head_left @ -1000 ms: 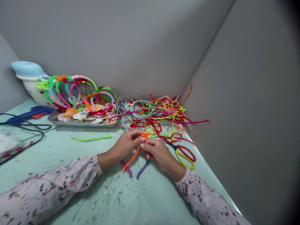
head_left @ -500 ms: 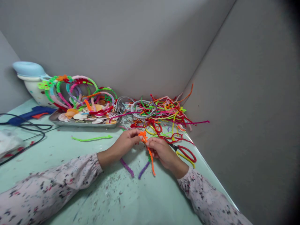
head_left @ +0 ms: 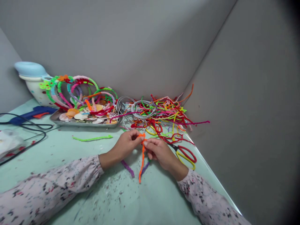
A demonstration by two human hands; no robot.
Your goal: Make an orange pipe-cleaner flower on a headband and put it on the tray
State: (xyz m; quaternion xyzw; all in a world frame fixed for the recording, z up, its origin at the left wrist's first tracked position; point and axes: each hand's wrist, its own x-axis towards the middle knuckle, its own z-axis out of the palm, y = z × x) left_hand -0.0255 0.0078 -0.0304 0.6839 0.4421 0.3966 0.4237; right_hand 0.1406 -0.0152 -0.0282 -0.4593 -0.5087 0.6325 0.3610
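Between my two hands is an orange pipe cleaner (head_left: 142, 162), bunched into small loops at the top with one long end hanging straight down. My left hand (head_left: 125, 143) pinches the looped part between thumb and fingers. From the other side my right hand (head_left: 161, 153) grips it just below the loops. Purple pipe cleaner ends (head_left: 127, 168) stick out beneath my hands; their upper parts are hidden. Beside my right hand lie scissors (head_left: 187, 156) with red and yellow handles.
A metal tray (head_left: 86, 125) holds shells and pipe-cleaner hoops (head_left: 77, 90). Right of it are wire coils (head_left: 142, 109) and a pile of loose pipe cleaners (head_left: 168, 109). A green pipe cleaner (head_left: 92, 138), a blue glue gun (head_left: 32, 114) with its cord and a white vase-like container (head_left: 39, 90) are at left.
The long orange end has swung left and now hangs nearly vertical, crossing in front of a purple end. Both hands keep their pinch, almost in the same place.
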